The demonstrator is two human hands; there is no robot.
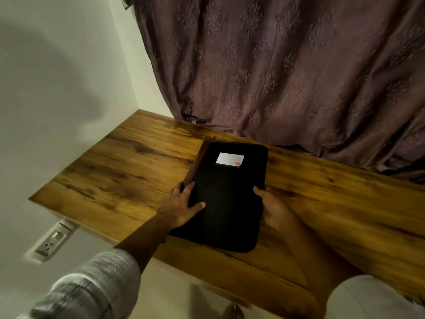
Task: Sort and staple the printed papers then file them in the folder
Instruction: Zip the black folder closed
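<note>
A black zippered folder (227, 194) lies flat on the wooden table (119, 171), with a white label (229, 159) bearing a red mark near its far end. My left hand (184, 204) holds the folder's left edge, thumb and a finger lying on the cover. My right hand (273, 207) grips the right edge, thumb on top and the fingers tucked under the side. No papers or stapler are in view.
A patterned purple curtain (287, 72) hangs behind the table's far edge. A white wall (57, 77) is at the left, with a power socket (49, 245) below the table's left end. Bare wood lies to both sides of the folder.
</note>
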